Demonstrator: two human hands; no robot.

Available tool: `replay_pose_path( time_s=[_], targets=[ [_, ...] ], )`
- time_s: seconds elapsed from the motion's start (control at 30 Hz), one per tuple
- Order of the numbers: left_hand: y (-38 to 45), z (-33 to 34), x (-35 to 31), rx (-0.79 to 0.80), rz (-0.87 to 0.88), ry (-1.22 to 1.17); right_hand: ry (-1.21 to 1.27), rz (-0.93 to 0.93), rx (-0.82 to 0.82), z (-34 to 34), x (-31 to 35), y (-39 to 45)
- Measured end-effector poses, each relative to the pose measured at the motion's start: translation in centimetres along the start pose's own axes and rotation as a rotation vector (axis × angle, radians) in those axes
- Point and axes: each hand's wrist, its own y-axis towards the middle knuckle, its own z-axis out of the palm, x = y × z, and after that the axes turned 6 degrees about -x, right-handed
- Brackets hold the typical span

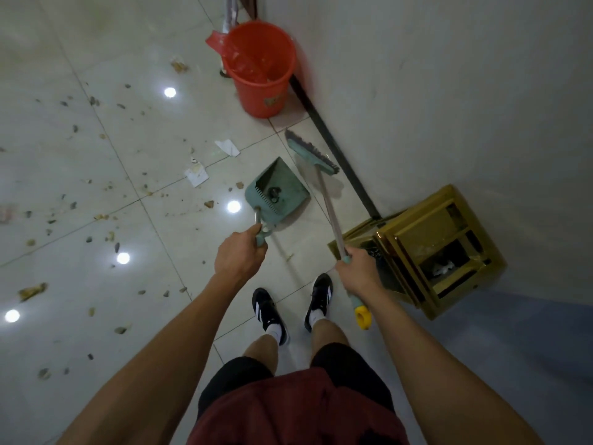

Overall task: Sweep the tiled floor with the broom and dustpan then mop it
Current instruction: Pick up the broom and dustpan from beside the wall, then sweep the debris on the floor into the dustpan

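The left hand [240, 253] is wrapped round the dustpan [278, 191] handle, and the right hand [359, 271] is closed on the broom [313, 155] shaft near its top, with the yellow cap [362, 314] poking out below the fist. The two hands are apart, each clamped on its own tool. The pan sits at centre frame, its mouth facing the upper part of the frame and a few dark bits already lying inside. The broom head sits just to the right of the pan and a little above it, close to the dark skirting [333, 146] along the wall; its shaft runs on a diagonal from the head down to the right hand. Nearly all the litter [106, 187], small stones and two paper scraps [196, 175], lies to the left of both tools, spread over the left half of the floor [144, 133], so the left hand with the pan is the nearer one and the broom is on the far side. To my eye the next sweep must carry the broom head across, past the pan, and draw the debris rightward toward the pan's mouth, with the pan likely turned to face it. A red bucket [260, 69] stands at upper centre by the wall, and a gold bin [426, 248] lies at right
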Motion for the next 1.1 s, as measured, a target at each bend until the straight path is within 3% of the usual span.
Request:
replay_pose_path(
  time_s=[0.5, 0.67, 0.83, 1.1],
  targets=[
    [-6.2, -3.2, 3.7, -0.073, -0.235, 0.059, -0.01, 0.073, 0.148, 2.2, -0.1, 7.1],
    [-7.6, -3.3, 4.2, -0.089, -0.293, 0.052, -0.17, 0.127, 0.274, 2.9, -1.1, 5.5],
    [-9.4, -4.0, 5.5, -0.095, -0.312, 0.047, -0.357, 0.106, 0.268, 4.5, -1.6, 2.2],
    [-12.8, -6.4, 11.5, -0.107, -0.308, -0.039, -0.342, 0.127, 0.254, 12.5, 0.5, -4.3]
  ],
)
